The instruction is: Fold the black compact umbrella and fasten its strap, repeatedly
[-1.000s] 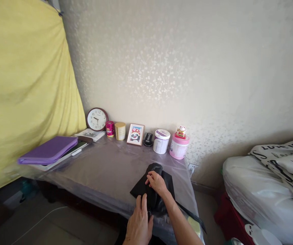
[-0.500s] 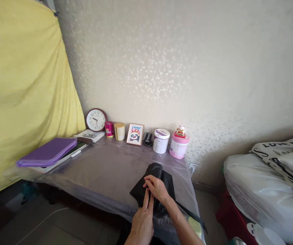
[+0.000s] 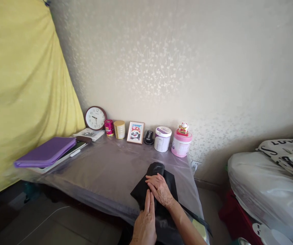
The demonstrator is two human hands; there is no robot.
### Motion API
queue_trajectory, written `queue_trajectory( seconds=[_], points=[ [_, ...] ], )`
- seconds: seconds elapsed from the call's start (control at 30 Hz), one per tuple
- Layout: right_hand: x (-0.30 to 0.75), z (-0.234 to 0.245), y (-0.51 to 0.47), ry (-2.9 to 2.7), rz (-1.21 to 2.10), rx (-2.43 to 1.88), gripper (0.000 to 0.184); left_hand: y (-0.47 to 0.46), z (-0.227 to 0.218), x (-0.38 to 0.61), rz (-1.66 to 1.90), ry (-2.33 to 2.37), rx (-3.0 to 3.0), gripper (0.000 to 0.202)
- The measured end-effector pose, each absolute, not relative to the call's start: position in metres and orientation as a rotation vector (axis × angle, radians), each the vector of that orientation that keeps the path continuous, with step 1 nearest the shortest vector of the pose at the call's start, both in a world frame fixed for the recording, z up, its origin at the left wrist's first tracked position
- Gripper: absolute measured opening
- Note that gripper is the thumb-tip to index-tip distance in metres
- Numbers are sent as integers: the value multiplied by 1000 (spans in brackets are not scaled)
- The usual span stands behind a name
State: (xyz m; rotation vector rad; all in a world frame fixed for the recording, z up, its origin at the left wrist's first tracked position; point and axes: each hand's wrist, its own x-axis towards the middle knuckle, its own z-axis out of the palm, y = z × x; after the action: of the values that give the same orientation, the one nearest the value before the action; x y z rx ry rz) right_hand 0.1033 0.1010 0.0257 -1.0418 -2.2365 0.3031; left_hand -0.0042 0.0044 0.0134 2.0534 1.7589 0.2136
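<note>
A black fabric item [image 3: 155,170], like a folded bag with a strap, lies near the front right of a table [image 3: 105,170] covered with clear plastic. My right hand [image 3: 159,189] rests flat on top of it, fingers stretched out and pointing left. Just below, my left hand [image 3: 145,223] lies on the same fabric with its fingers straight and together, pointing away from me, tips touching the right hand. A black strap [image 3: 196,219] trails off to the right over the table edge.
Along the wall stand a clock [image 3: 95,117], two small tins [image 3: 114,128], a framed panda picture [image 3: 135,132], a white can [image 3: 162,139] and a pink jar [image 3: 181,144]. A purple folder [image 3: 46,152] lies at left by a yellow curtain [image 3: 21,92]. White bundles [image 3: 269,190] lie at right.
My left hand slid forward onto the black fabric with fingers straightened. My right hand flattened from a curled grip to lying open on it. The view shifted slightly.
</note>
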Motion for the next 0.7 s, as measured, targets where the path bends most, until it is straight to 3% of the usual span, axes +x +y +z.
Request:
queue_trajectory(
  seconds=[0.37, 0.7],
  points=[
    [109, 18, 167, -2069, 273, -1317, 26, 6, 16, -5, 147, 1801, 1981, 97],
    [196, 1, 136, -1339, 647, -1495, 24, 6, 20, -20, 383, 1719, 1918, 86]
  ],
)
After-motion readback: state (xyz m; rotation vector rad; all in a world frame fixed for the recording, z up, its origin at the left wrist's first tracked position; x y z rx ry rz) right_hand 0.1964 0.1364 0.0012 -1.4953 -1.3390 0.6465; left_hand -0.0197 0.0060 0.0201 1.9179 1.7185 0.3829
